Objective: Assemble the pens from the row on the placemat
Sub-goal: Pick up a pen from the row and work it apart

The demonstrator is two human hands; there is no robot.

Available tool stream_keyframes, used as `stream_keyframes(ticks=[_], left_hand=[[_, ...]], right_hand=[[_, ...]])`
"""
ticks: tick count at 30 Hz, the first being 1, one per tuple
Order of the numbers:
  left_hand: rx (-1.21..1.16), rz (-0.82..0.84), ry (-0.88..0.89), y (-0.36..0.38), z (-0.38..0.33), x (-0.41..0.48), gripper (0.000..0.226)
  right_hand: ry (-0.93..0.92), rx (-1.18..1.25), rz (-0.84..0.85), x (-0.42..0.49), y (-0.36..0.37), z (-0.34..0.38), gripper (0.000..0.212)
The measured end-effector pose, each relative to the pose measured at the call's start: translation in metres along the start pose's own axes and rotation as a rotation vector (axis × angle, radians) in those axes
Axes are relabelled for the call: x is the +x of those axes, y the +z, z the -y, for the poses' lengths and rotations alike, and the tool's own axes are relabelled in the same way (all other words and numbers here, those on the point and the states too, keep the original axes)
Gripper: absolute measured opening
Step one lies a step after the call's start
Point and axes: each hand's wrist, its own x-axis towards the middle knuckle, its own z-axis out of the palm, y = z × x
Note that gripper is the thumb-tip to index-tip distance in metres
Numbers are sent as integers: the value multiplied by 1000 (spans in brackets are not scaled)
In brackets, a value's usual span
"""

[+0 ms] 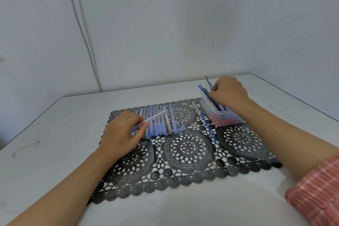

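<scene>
Plain home-like room corner, white table [55,134] against bare pale walls [183,24], hanging cable [79,24], lace-pattern placemat [189,148]

the placemat [189,149] is dark openwork lace, matt. the table [45,134] is smooth, pale and scuffed. the pens [157,123] look like frosted plastic, the tub [222,115] clear plastic. the sleeve [315,192] is striped woven cloth.

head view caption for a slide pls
Left hand holds a clear pen barrel over the row on the placemat; right hand pinches a refill in the tub.
</scene>
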Motion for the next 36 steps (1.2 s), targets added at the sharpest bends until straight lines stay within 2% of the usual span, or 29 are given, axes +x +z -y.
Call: stream_keyframes(ticks=[2,6,9,13,19,24,27,29,33,36], left_hand=[[-2,-2,-5,0,0,0,29],[-6,-15,2,0,0,0,29],[-7,-24,7,0,0,0,29],[-4,-29,9,0,0,0,29],[-6,-40,13,0,1,0,29],[-10,-49,18,0,2,0,27],[-19,-55,19,0,2,0,27],[-24,-57,22,0,2,0,26],[-41,-63,36,0,2,0,26],[-47,-73,49,0,3,0,26]], right_hand=[[-76,89,-24,-4,-4,7,20],[-294,287,-94,-17,-9,22,52],[-380,445,-123,-29,-16,35,42],[-402,570,-92,-41,-21,49,28],[-398,636,-32,-48,-15,56,28],[-273,723,8,-53,0,52,29],[-278,653,-57,-57,10,49,22],[-346,532,-109,-57,15,45,20],[-629,271,-248,-56,28,37,15],[-773,208,-319,-58,35,34,13]])
